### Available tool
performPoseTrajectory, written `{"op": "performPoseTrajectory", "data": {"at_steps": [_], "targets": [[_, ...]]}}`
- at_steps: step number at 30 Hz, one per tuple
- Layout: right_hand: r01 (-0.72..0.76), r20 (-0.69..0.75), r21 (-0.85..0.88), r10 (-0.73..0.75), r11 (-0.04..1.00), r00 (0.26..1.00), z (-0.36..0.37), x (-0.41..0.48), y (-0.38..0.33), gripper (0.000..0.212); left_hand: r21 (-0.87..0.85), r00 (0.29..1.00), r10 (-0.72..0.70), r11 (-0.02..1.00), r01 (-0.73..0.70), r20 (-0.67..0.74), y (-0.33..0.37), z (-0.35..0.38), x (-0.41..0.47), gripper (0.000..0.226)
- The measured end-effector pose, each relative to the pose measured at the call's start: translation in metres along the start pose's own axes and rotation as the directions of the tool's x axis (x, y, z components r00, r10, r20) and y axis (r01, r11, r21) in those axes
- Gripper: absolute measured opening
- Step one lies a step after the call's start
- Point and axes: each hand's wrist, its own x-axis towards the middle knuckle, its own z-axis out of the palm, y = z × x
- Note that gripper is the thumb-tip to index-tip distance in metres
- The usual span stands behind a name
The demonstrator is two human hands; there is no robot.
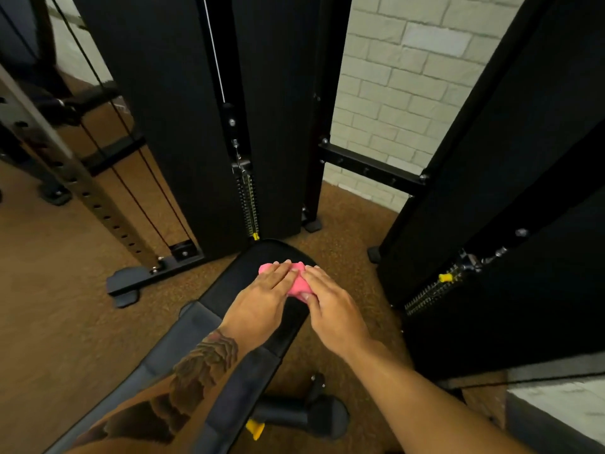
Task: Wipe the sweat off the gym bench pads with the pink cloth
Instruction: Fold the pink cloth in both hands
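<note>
Single head cam only, so we have no second view to overlap. We look forward and steeply down along the bench pad (262, 283), close over the hands. Wide-angle lens bends the machine uprights (183, 109) outward. Brick wall (393, 77) sits at top, carpeted floor (49, 290) around.

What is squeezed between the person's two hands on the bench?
The pink cloth, bunched between left hand and right hand on the bench pad, seen from the head camera.
</note>
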Motion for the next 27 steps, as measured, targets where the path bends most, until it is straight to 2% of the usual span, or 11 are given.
{"op": "performPoseTrajectory", "data": {"at_steps": [11, 27], "targets": [[0.057, 0.084, 0.032, -0.060, 0.998, 0.995, 0.055, 0.091, 0.054, 0.051, 0.023, 0.994, -0.105, 0.994, 0.106, -0.030, -0.064, 0.060, 0.058, 0.059], [0.260, 0.193, 0.039, -0.262, 0.965, 0.946, 0.116, 0.142, 0.111, 0.050, 0.013, 0.943, -0.329, 0.944, 0.330, -0.056, -0.097, 0.127, 0.069, 0.057]]}}
